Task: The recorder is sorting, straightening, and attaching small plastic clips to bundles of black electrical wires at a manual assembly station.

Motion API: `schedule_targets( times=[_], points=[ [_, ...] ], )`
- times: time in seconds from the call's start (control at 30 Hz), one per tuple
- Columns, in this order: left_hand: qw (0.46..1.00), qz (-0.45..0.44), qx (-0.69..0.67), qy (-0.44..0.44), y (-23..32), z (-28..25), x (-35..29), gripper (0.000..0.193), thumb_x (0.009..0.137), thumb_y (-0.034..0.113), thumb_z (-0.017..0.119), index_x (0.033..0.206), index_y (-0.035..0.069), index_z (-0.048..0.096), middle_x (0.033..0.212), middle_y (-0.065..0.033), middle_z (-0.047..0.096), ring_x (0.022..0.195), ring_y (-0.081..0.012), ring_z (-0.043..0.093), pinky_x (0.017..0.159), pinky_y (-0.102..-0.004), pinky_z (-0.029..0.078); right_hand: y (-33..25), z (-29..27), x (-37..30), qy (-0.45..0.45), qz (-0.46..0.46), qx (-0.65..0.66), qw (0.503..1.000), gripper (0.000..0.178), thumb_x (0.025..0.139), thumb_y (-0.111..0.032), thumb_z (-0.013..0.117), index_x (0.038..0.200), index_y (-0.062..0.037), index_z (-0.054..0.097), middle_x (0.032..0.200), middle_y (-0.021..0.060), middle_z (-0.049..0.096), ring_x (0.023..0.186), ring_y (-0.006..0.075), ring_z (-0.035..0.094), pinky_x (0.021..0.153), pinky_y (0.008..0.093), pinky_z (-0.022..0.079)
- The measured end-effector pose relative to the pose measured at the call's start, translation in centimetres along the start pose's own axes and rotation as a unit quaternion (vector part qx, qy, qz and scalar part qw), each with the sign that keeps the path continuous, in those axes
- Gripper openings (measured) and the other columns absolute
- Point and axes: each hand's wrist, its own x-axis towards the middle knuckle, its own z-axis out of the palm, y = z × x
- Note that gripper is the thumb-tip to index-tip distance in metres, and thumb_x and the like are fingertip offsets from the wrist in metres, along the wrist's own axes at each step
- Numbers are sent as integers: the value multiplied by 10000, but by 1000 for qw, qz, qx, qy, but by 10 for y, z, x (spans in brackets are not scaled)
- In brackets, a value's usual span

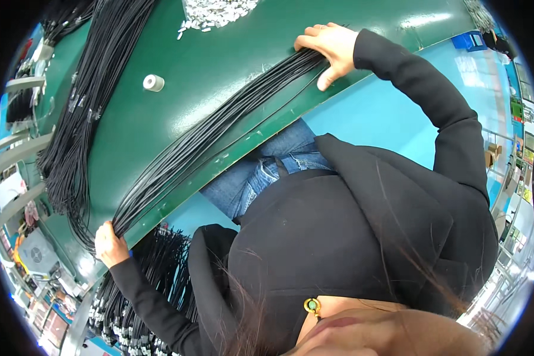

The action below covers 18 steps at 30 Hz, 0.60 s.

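Observation:
A long bundle of thin black cables (219, 121) stretches diagonally across the green table, close to its near edge. At its lower left end, my left hand (108, 244) is closed around the cables by the table edge. My right hand (332, 52) spans the other end at the upper right, its fingers curled over the far side and its thumb set apart on the near side. The cable ends beneath that palm are mostly hidden. One cable runs a little apart from the rest along the near side.
A thicker bundle of black cables (104, 65) lies at the left of the green table (267, 35). Nearby stand a white roll (153, 83) and a clear bag of small white pieces (216, 13). More cables with white ends (139, 296) hang below the table at lower left.

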Motion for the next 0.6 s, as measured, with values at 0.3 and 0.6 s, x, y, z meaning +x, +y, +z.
schedule_targets(
  times=[0.3,0.6],
  points=[
    [1000,-10,-3,-20,-5,12,1,307,664,25,622,961,93,587,772,-90,576,750,-267,585,666,-356,472,-5,16,-19,-48,-9,-36,998,415,690,-245,704,989,-79,471,778,136,576,770,320,582,650,418,464],
    [974,-104,86,-184,-95,43,-83,262,712,71,595,968,128,602,784,-83,602,768,-255,596,640,-355,471,17,13,0,-5,5,-91,996,366,683,-166,684,927,-77,427,662,116,543,655,338,567,579,421,452]
  ],
)
